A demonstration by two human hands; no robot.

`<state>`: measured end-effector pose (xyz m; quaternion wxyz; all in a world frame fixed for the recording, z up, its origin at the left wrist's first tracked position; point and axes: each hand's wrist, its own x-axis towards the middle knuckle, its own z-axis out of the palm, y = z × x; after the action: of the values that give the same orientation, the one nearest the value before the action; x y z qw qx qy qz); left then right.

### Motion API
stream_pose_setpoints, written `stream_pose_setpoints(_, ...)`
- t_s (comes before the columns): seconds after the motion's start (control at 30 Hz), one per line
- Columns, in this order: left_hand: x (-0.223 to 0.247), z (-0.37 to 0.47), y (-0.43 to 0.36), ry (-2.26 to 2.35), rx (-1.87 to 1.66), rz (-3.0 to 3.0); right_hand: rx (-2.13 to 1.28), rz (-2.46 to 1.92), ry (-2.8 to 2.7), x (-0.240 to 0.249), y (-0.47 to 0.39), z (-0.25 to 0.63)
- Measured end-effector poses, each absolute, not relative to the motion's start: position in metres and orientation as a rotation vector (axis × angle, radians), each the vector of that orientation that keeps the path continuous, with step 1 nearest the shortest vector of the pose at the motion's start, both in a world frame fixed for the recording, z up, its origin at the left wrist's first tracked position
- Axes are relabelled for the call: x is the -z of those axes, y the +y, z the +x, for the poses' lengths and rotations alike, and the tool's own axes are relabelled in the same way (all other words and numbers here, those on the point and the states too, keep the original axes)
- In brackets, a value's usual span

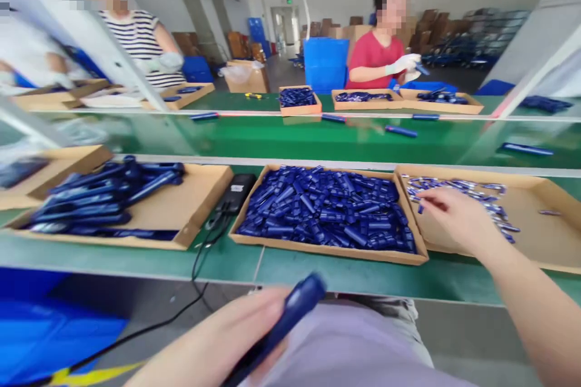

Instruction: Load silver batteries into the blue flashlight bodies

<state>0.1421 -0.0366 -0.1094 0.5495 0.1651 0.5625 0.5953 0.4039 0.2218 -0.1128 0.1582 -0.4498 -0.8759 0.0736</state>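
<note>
My left hand (258, 317) is wrapped round a long dark blue plastic tube (302, 301), held tilted in front of my body at the table's near edge. Its lower end runs out of view. Over the left side of the right-hand cardboard tray (540, 239), my right hand (460, 217) pinches a small blue piece (420, 208) between thumb and fingertips. Small blue and silver parts (497, 211) lie scattered in that tray, beside and behind this hand. Between the two hands' positions stands a tray (327, 249) heaped with short dark blue plastic pieces (318, 208).
To the left, another tray (200, 202) holds several long blue tubes (95, 193). A black power adapter (238, 192) with cables sits between trays. Behind runs a green conveyor belt (254, 142) carrying blue tubes. Co-workers sit across it; one in red (376, 57) wears white gloves.
</note>
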Motion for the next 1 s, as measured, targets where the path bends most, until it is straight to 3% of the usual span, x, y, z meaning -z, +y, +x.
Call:
stream_pose_setpoints(0.13,0.092,0.164,-0.025,1.022,-1.190,0.329,-0.551,-1.055,-2.123,0.096,0.135,0.396)
stream_pose_setpoints(0.27,0.095,0.189,0.016,0.848,-1.318,0.148,-0.374,-0.616,-2.201,0.098,0.075,0.366)
stream_pose_setpoints(0.53,0.094,0.194,0.037,0.794,-1.309,0.069,-0.118,-0.501,-2.166,0.119,0.078,0.333)
stream_pose_setpoints(1.0,0.107,0.177,0.050,0.804,-1.559,-0.121,-0.032,-0.440,-2.491,0.111,0.059,0.310)
